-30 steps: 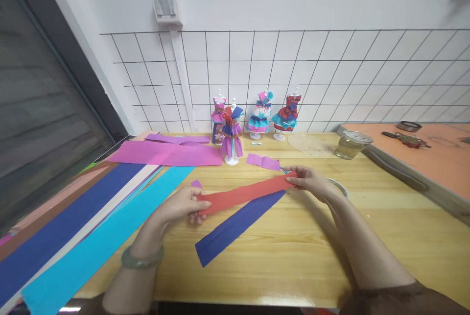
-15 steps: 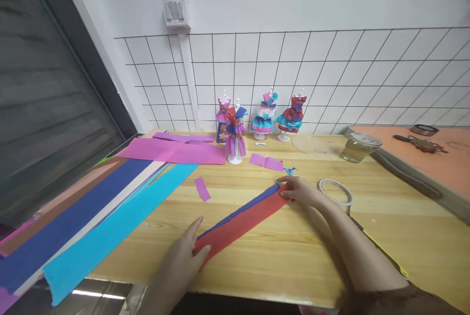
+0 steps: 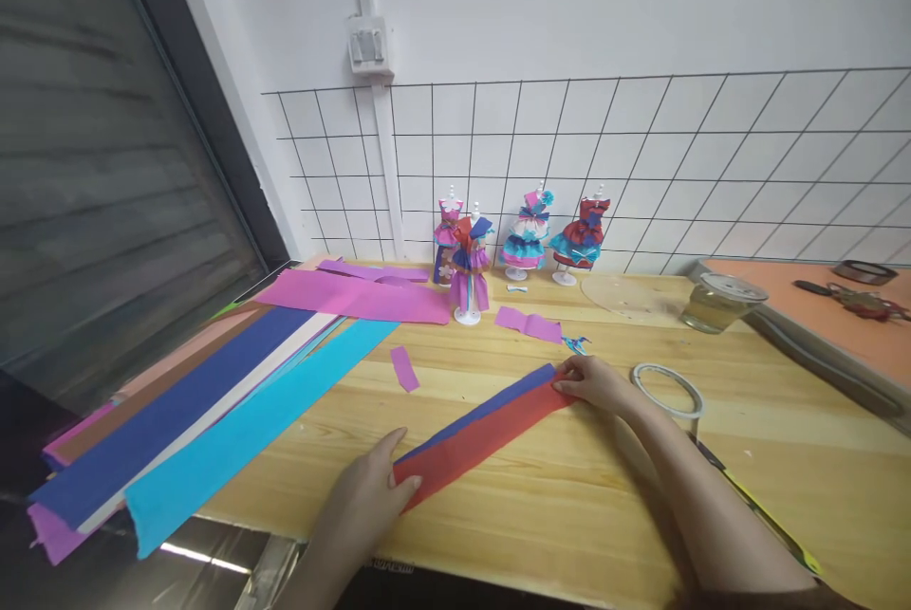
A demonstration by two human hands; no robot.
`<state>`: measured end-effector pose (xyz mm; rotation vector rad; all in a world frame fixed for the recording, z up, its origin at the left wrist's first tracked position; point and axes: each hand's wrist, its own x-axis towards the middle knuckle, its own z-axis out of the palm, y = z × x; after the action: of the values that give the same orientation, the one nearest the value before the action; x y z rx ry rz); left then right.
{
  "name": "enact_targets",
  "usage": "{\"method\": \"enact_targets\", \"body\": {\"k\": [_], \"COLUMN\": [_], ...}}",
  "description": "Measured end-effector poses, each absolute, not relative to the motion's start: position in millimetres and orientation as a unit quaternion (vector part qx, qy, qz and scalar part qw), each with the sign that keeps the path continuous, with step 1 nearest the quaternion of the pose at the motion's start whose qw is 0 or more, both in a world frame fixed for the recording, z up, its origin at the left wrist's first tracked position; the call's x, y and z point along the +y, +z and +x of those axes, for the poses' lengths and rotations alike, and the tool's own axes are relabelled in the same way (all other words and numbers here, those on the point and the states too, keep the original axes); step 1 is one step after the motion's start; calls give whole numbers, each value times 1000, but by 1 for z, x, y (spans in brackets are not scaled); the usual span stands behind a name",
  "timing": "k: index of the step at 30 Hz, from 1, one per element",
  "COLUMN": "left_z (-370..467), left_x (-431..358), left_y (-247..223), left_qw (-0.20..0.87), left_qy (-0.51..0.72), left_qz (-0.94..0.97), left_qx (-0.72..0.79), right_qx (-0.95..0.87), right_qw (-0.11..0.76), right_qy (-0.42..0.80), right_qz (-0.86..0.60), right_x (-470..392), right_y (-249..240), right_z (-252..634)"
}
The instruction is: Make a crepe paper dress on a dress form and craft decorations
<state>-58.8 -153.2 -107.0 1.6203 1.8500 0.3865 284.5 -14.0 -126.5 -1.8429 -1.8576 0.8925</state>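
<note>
A red crepe paper strip [image 3: 484,439] lies over a blue crepe paper strip [image 3: 484,413], whose edge shows along the far side. My left hand [image 3: 366,491] holds the near left end, thumb on top of the red and index finger stretched out beyond the edge. At the far right end, my right hand [image 3: 590,382] pinches both layers between thumb and fingers. Both strips stretch slantwise between my hands, just over or on the wooden table [image 3: 541,506]. A small purple paper piece [image 3: 405,369] and a wider purple piece [image 3: 528,323] lie beyond them.
Long paper strips [image 3: 263,420] in several colours lie at left, overhanging the table edge. Several dressed mini mannequins [image 3: 470,283] stand at the back. To the right are a tape roll [image 3: 669,390], a yellow cutter [image 3: 772,515] and a lidded jar [image 3: 722,302].
The whole view has shifted, so the scene sits farther right and slightly lower. Both hands keep their hold on the strips, with little movement against the table.
</note>
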Motion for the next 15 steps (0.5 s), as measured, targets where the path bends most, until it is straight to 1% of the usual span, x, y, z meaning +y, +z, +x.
{"method": "enact_targets", "body": {"k": [9,15], "left_z": [-61,-58], "left_x": [-152,-152], "left_y": [-111,-110], "left_qw": [331,326], "left_qy": [163,167], "left_qz": [626,625], "left_qx": [687,690], "right_qx": [-678,-680], "right_qw": [180,202], "right_qy": [294,284], "right_qz": [-650,-645], "right_x": [-14,-12], "right_y": [-130,-132], "right_z": [282,281]}}
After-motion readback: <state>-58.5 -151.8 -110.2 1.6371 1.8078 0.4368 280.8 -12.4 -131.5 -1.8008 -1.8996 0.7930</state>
